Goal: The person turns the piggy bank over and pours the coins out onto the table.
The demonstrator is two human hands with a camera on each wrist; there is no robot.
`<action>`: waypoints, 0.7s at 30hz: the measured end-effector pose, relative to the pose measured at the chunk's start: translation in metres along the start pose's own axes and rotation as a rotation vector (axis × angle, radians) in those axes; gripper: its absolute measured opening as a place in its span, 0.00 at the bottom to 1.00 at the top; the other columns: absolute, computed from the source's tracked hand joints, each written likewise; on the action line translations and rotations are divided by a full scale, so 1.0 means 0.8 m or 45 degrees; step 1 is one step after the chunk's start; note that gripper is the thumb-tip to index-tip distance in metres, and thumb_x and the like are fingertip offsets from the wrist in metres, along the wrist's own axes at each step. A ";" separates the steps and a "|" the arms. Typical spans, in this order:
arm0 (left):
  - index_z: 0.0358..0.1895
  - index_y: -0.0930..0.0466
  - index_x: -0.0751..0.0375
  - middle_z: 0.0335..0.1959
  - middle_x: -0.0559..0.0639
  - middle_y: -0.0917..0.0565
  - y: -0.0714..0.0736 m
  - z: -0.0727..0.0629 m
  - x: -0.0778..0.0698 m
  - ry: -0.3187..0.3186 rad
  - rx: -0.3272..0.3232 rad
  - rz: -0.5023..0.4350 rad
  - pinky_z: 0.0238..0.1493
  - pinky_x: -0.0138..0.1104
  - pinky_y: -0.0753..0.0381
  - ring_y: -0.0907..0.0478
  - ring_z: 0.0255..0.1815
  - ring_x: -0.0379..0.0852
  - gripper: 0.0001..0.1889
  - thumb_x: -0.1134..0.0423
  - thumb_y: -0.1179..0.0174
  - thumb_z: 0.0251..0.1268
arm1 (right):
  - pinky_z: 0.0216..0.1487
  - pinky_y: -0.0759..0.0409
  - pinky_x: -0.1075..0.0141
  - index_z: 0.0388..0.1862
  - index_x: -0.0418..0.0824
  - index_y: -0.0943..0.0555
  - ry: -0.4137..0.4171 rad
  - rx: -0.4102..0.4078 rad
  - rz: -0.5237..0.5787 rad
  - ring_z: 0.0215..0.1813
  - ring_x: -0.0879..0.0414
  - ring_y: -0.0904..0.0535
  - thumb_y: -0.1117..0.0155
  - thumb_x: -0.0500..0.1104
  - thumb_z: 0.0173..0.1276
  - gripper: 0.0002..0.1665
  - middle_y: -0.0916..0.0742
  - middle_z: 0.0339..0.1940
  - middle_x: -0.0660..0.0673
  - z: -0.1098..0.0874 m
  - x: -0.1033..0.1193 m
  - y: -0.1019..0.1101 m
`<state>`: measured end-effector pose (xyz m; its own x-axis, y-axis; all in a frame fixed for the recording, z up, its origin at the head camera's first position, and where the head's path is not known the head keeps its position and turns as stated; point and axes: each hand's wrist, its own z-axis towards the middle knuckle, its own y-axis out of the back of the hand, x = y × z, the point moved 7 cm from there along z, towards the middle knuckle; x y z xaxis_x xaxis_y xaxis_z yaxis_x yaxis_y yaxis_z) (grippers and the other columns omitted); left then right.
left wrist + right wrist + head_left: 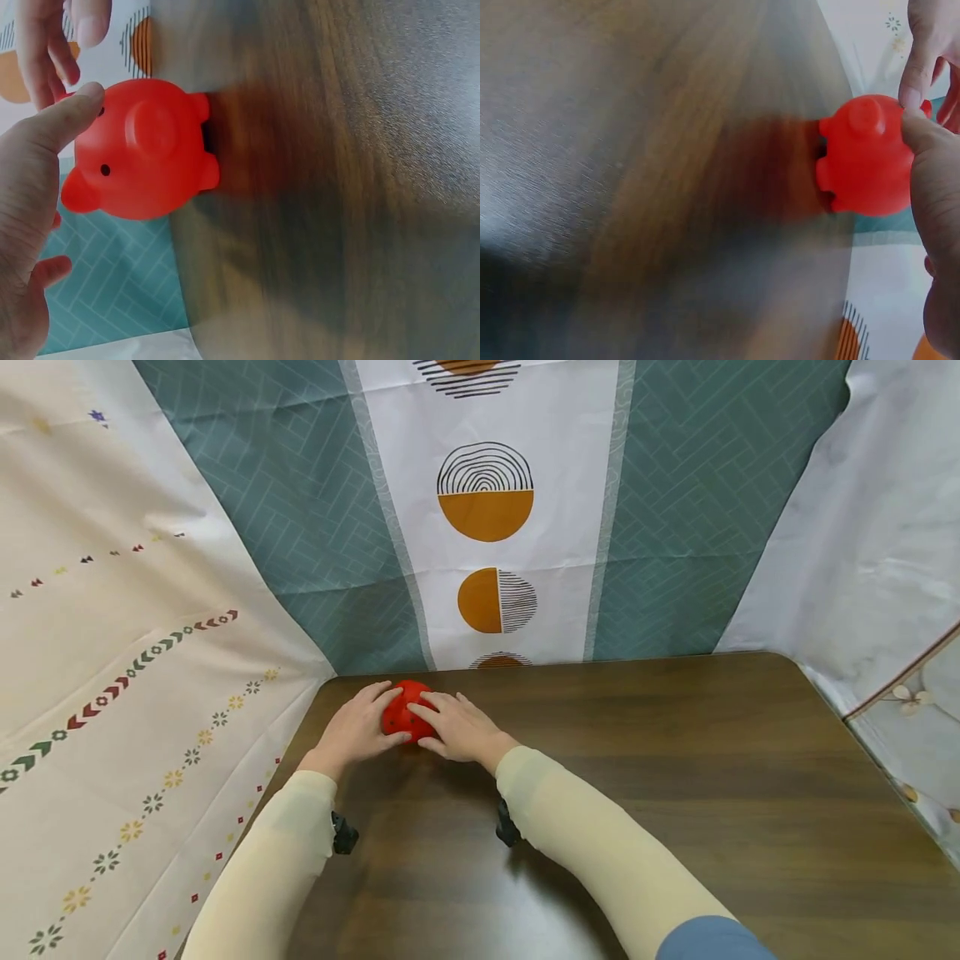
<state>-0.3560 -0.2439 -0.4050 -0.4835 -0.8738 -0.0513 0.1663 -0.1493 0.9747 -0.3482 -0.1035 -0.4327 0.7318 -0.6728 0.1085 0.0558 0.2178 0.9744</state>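
A red piggy bank stands on its feet near the table's far left corner, snout towards the person. My left hand lies along its left side, fingers spread and fairly straight. From the right, my right hand reaches over it with spread fingers. In the left wrist view, the left thumb lies across the top of the piggy bank by an ear. In the right wrist view, both thumbs meet near the top of the piggy bank. Firm contact of the other fingers is hard to make out.
The brown wooden table stretches to the right and towards the person. Behind it hangs a green and white patterned cloth. Other cloths border the left and right sides. A small black device is strapped beneath the left wrist.
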 end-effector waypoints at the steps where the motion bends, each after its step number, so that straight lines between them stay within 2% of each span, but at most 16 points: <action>1: 0.68 0.32 0.61 0.68 0.62 0.34 -0.001 0.003 0.000 0.005 0.013 -0.003 0.62 0.54 0.30 0.37 0.67 0.59 0.43 0.44 0.29 0.50 | 0.70 0.41 0.46 0.76 0.53 0.42 0.000 0.013 -0.016 0.73 0.50 0.41 0.43 0.61 0.68 0.41 0.37 0.75 0.46 0.002 -0.002 0.001; 6: 0.68 0.33 0.58 0.69 0.62 0.35 -0.012 0.010 0.004 0.030 0.056 -0.031 0.58 0.55 0.28 0.38 0.68 0.59 0.43 0.43 0.29 0.49 | 0.70 0.42 0.46 0.77 0.53 0.45 -0.008 0.075 -0.034 0.75 0.50 0.43 0.42 0.60 0.68 0.42 0.39 0.76 0.47 0.012 -0.007 -0.002; 12: 0.70 0.36 0.59 0.71 0.63 0.38 -0.032 0.009 0.016 0.112 0.113 -0.101 0.60 0.56 0.31 0.37 0.68 0.62 0.45 0.46 0.28 0.49 | 0.71 0.43 0.46 0.78 0.56 0.49 -0.038 0.131 0.066 0.75 0.52 0.44 0.43 0.59 0.69 0.43 0.41 0.77 0.51 0.015 -0.013 -0.015; 14: 0.70 0.36 0.59 0.71 0.64 0.37 -0.036 0.009 0.017 0.111 0.095 -0.123 0.60 0.56 0.31 0.36 0.67 0.63 0.45 0.47 0.27 0.48 | 0.70 0.42 0.46 0.78 0.56 0.49 -0.054 0.125 0.113 0.75 0.53 0.43 0.41 0.58 0.68 0.45 0.41 0.77 0.51 0.014 -0.016 -0.017; 18: 0.71 0.36 0.59 0.70 0.64 0.36 -0.038 0.006 0.016 0.087 0.005 -0.137 0.61 0.55 0.30 0.33 0.66 0.63 0.44 0.50 0.27 0.49 | 0.69 0.40 0.46 0.77 0.56 0.50 -0.084 0.080 0.199 0.75 0.54 0.43 0.36 0.55 0.66 0.47 0.40 0.77 0.51 0.013 -0.016 -0.020; 21: 0.71 0.36 0.58 0.70 0.63 0.36 -0.040 0.001 0.014 0.091 -0.031 -0.142 0.60 0.55 0.30 0.32 0.65 0.63 0.44 0.49 0.27 0.50 | 0.69 0.38 0.49 0.77 0.56 0.48 -0.101 0.049 0.252 0.74 0.54 0.41 0.33 0.53 0.64 0.48 0.38 0.76 0.51 0.012 -0.014 -0.023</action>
<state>-0.3673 -0.2485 -0.4369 -0.4377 -0.8819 -0.1751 0.1363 -0.2576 0.9566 -0.3643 -0.1066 -0.4500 0.6702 -0.6734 0.3121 -0.1109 0.3249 0.9392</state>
